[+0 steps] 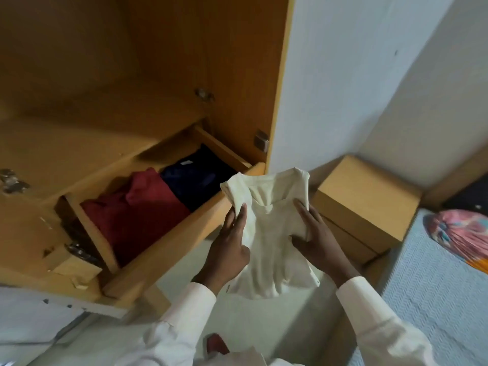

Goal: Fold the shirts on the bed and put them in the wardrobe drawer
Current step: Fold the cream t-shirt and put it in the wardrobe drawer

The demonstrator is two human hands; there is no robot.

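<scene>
The wooden wardrobe (163, 62) stands open around the pulled-out drawer (169, 249). The bed (435, 286), under a pale blue cover, lies well to the right of the drawer, and a cardboard box (369, 196) sits between them. A folded cream shirt (272, 249) hangs in the air just beside the drawer's front right corner. Inside the drawer lie a red shirt (137, 215) and, to its right, a navy shirt (195, 178). The left hand (227, 247) pinches the cream shirt's left edge; the right hand (317, 239) grips its right side, thumb on the fabric.
</scene>
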